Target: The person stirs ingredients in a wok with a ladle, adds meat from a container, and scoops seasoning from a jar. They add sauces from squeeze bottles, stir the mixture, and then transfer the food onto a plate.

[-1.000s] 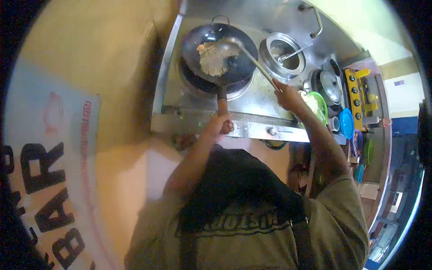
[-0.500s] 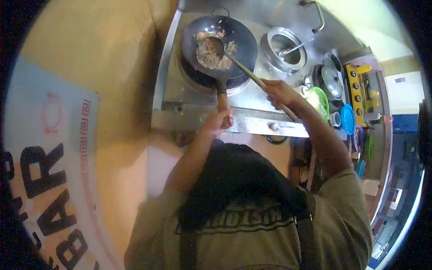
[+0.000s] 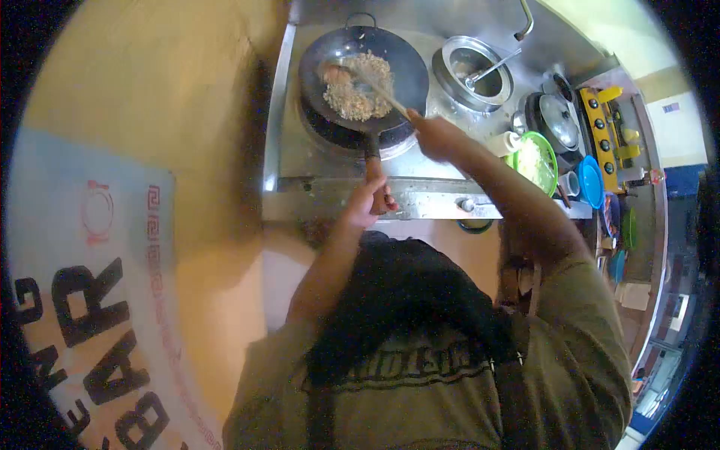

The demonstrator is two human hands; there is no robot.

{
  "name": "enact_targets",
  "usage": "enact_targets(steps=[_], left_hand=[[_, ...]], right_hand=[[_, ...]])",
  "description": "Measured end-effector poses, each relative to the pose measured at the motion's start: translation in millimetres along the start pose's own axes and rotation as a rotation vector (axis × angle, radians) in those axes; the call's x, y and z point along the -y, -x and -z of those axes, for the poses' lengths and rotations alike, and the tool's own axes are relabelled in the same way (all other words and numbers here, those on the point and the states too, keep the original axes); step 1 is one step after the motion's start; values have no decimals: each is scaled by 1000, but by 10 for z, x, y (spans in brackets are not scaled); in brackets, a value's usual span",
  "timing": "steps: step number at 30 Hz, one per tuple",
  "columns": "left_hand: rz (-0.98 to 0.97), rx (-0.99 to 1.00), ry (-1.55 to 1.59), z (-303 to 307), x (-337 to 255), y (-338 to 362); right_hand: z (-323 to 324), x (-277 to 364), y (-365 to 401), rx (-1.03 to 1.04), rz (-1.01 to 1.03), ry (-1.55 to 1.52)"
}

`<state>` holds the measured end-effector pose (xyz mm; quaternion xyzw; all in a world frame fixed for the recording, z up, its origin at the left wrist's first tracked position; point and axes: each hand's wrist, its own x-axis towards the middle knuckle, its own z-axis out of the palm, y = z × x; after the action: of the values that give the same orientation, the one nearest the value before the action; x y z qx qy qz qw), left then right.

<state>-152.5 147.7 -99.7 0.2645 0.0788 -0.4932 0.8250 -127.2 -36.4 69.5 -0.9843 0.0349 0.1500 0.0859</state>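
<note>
A dark wok (image 3: 411,82) sits on the stove burner, with crumbly browned food (image 3: 356,101) spread over its middle and left. My left hand (image 3: 366,204) is closed around the wok's wooden handle (image 3: 373,171). In my right hand (image 3: 439,139) is the long handle of a wok ladle (image 3: 388,97), reaching down and left into the wok. The ladle's head is smeared by motion at the food's left side.
A metal pot (image 3: 448,73) with another ladle (image 3: 499,66) stands right of the wok. Farther right are a white bottle (image 3: 501,144), a green basket (image 3: 556,166) of pale shreds, a lidded pot (image 3: 559,124) and a blue bowl (image 3: 592,184). A tap (image 3: 528,21) hangs above.
My right hand has moved left and up, closer to the wok. The ladle has swept toward the wok's left side, and the food is more spread out. The left hand keeps its hold.
</note>
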Motion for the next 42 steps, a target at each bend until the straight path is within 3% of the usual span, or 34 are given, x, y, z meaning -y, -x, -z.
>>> enact_targets(steps=[3, 6, 8, 9, 11, 14, 15, 17, 18, 20, 22, 23, 25, 28, 31, 32, 35, 36, 37, 39, 41, 42], left_hand=[[121, -123, -137, 6, -231, -53], [112, -44, -25, -582, -124, 198], [132, -99, 53, -914, -29, 271], [136, -106, 56, -881, -2, 270], [44, -91, 30, -805, -43, 160], [3, -65, -41, -731, -68, 137], [9, -54, -38, -720, -89, 137], [10, -75, -27, -695, -129, 122], [17, -61, -7, -614, -92, 114], [13, -40, 11, -559, -78, 72], [-1, -49, 20, -533, -50, 65], [-7, -45, 11, -476, -71, 17], [90, -85, -98, -292, -114, -41], [53, -105, -178, -451, -119, 202], [57, -95, -251, -928, -30, 413], [91, -133, -127, -880, -35, 335], [-5, -159, -175, -574, -148, 140], [-42, -213, -562, -442, -159, 109], [-51, -212, -554, -492, -213, 61], [-482, -288, -576, -726, -418, -30], [-909, -363, -575, -980, -615, -157], [-569, -194, -140, -1129, -680, -241]], right_hand=[[75, -141, 771, 82, 83, 176], [203, -297, 962, 50, 61, 362], [305, -451, 811, 92, -51, -43], [124, -685, 774, -137, 177, -162], [766, -230, 1085, 283, -247, -707], [897, -142, 1342, 387, -278, -729], [860, -118, 1351, 367, -233, -445], [196, -677, 1299, 138, 259, 362], [186, -622, 1260, 142, 259, 359], [215, -419, 1072, -2, -54, 215], [-181, -498, 540, -91, -36, 66], [-271, -400, 370, 17, -155, -64], [-265, -155, 597, -96, 115, 106], [-6, 139, 1267, 135, 19, 349], [-207, -244, 1059, 34, -58, 266], [-10, -272, 1010, -19, -68, 121], [193, -316, 1141, -62, -140, -129], [311, -253, 1294, -124, -139, -185], [430, -190, 1435, -193, -134, -244], [600, -168, 1682, -373, 28, -269], [565, -176, 1789, -305, -66, -358], [552, -171, 1827, -240, -155, -447]])
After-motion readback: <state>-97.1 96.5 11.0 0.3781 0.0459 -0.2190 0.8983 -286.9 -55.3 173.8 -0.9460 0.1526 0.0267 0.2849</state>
